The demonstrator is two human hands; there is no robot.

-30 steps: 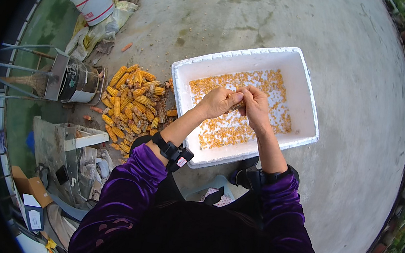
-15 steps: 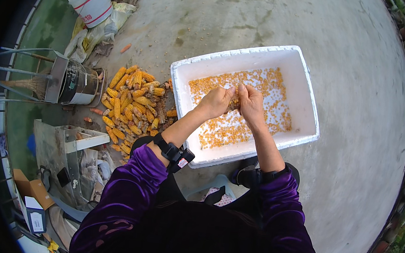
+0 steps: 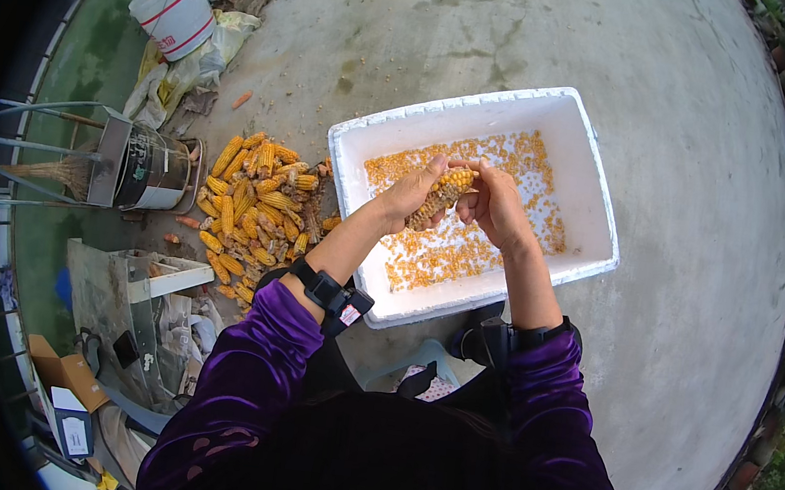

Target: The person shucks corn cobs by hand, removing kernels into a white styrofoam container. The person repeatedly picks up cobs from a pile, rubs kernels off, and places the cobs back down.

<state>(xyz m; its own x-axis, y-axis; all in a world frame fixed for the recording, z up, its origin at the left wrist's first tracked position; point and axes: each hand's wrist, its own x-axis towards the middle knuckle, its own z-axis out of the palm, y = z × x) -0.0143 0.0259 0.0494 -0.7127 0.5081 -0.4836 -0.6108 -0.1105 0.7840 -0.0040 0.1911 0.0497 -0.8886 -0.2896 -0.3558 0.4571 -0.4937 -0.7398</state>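
Note:
A partly stripped corn cob (image 3: 441, 196) is held at a slant above the white foam box (image 3: 582, 155). My left hand (image 3: 405, 196) wraps around its left side and lower end. My right hand (image 3: 503, 211) has curled fingers at the cob's upper end, pressed against the yellow kernels there. Bare, brownish rows show on the cob's lower part. Below both hands, loose corn kernels (image 3: 444, 263) lie scattered over the box floor.
Left of the box is a heap of corn cobs (image 3: 257, 201). Farther left stand a dark bucket (image 3: 154, 168) and a white bucket (image 3: 175, 12) beside plastic sacks (image 3: 211, 55). A worn panel (image 3: 114, 305) and an open cardboard box (image 3: 68, 373) lie nearer me.
The cob has turned and now shows between my hands, where they mostly covered it before. My right hand has shifted slightly right, and its fingers have loosened from the thumb-to-thumb press.

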